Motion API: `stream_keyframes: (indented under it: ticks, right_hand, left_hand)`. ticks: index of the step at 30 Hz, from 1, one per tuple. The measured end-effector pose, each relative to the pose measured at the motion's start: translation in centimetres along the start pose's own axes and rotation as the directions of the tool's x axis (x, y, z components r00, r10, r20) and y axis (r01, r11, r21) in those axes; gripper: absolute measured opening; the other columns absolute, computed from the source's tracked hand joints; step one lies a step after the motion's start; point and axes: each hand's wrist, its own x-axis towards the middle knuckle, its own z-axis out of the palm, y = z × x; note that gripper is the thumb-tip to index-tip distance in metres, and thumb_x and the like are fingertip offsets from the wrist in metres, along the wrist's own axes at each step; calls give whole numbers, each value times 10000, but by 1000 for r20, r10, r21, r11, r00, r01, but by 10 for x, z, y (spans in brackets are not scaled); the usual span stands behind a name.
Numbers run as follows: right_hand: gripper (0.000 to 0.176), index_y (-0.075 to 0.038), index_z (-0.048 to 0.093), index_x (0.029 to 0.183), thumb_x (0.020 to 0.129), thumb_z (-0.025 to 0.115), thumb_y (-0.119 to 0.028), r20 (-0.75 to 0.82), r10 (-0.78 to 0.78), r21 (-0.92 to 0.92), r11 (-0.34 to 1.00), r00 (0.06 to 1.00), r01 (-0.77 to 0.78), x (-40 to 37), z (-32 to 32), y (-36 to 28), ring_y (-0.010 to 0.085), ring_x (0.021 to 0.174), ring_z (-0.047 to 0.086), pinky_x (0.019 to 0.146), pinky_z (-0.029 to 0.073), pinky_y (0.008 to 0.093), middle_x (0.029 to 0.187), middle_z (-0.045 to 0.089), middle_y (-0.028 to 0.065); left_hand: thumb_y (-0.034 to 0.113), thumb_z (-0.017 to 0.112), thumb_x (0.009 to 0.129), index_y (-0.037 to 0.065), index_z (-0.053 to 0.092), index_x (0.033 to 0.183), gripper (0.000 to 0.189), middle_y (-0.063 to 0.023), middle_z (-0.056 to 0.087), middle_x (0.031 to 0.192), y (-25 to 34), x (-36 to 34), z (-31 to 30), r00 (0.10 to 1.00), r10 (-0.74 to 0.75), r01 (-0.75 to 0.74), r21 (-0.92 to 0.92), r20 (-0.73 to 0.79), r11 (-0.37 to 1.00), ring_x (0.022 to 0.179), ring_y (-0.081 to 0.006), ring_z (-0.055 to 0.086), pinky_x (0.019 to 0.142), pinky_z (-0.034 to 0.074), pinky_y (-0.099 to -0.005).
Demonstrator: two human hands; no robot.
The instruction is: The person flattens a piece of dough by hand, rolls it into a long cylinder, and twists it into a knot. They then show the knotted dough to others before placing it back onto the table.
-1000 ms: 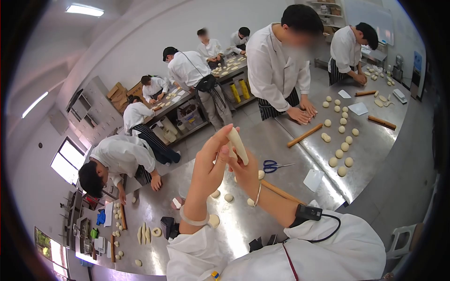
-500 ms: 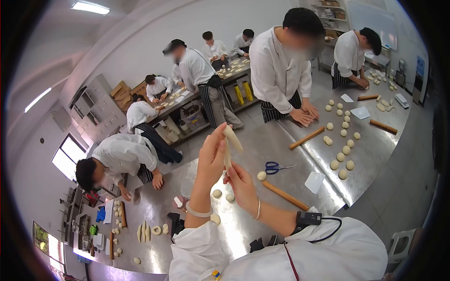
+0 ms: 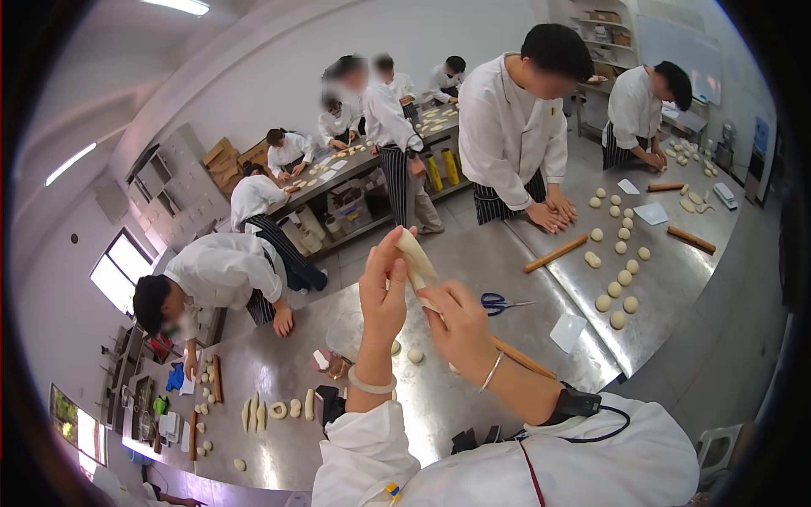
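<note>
A pale dough strip (image 3: pixel 414 253) is raised above the steel table, looped over the fingertips of my left hand (image 3: pixel 384 279). Those fingers are closed around its upper bend. My right hand (image 3: pixel 459 317) pinches the lower part of the strip, its back turned toward me. The very ends of the dough are hidden behind my right fingers. Below my hands, a dough ball (image 3: pixel 415 357) rests on the table, with a wooden rolling pin (image 3: pixel 524 358) beyond my right wrist.
Blue-handled scissors (image 3: pixel 498 303) and a white scraper (image 3: pixel 568 332) lie to the right. Several dough balls (image 3: pixel 625 277) and another rolling pin (image 3: pixel 556 253) are farther off. Shaped dough pieces (image 3: pixel 278 410) sit at left. Co-workers in white jackets stand around the tables.
My right hand has moved up and turned over, taking in the strip's hanging end. At far left, a co-worker's hand has reached toward the dough balls.
</note>
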Motion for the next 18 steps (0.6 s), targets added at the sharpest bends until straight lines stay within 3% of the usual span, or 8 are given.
stream_keyframes:
  ticks: [1,3,7,9,13,15,16,18]
  right_hand:
    - [279,-41,588,1042,770,633,7,4,-2,0,1000,1000,2,1,-3,-3,227,721,549,618,457,333,884,529,87]
    - [251,-51,631,1015,772,639,10,13,-35,9,999,999,35,2,-8,-10,209,691,525,616,447,316,855,514,73]
    - [277,-55,645,1031,761,661,5,-2,-83,77,994,997,83,5,-15,-24,197,697,517,612,445,294,858,514,71]
    - [320,-19,637,996,697,692,80,15,-51,190,981,999,47,5,-20,-32,178,711,552,625,466,285,875,549,81]
    - [292,-3,613,977,711,699,84,-4,77,393,917,997,-69,1,-25,-43,151,740,546,649,461,272,884,555,69]
    - [267,0,595,960,726,697,82,22,63,488,870,998,-66,1,-30,-45,141,772,535,684,455,263,900,552,64]
    - [267,0,595,960,726,697,82,25,63,489,870,998,-67,2,-32,-47,141,772,535,684,455,263,900,552,64]
    - [282,-23,636,961,704,743,18,-11,25,518,855,1000,-15,4,-36,-50,144,700,558,611,467,252,871,573,69]
  left_hand:
    - [60,392,969,-7,405,1342,378,-172,535,1277,2,-2,2,1000,0,0,0,-5,1000,1081,-147,536,914,412,-267]
    - [17,416,928,25,475,1303,380,-108,589,1170,7,-4,6,990,37,-49,-81,-138,995,923,-113,561,785,436,-226]
    - [-1,412,926,13,469,1306,385,-136,584,1169,15,-12,8,974,73,-101,-120,-215,988,940,-128,574,783,439,-229]
    - [-29,421,919,7,469,1304,390,-124,590,1077,23,-16,10,951,112,-152,-123,-288,981,944,-155,588,770,449,-230]
    - [-57,440,906,2,498,1274,377,-88,563,951,40,-26,14,923,138,-182,-92,-360,979,942,-183,602,737,460,-230]
    - [-75,456,891,-5,537,1226,352,-80,520,878,45,-29,14,887,262,-279,11,-379,960,884,-200,603,730,497,-263]
    - [-75,456,891,-5,537,1226,352,-80,520,878,45,-32,13,887,261,-277,12,-381,961,884,-200,603,730,497,-263]
    - [-30,441,921,-39,501,1231,316,-178,585,1131,44,-38,10,831,421,-412,108,-364,905,1034,-296,607,867,491,-345]
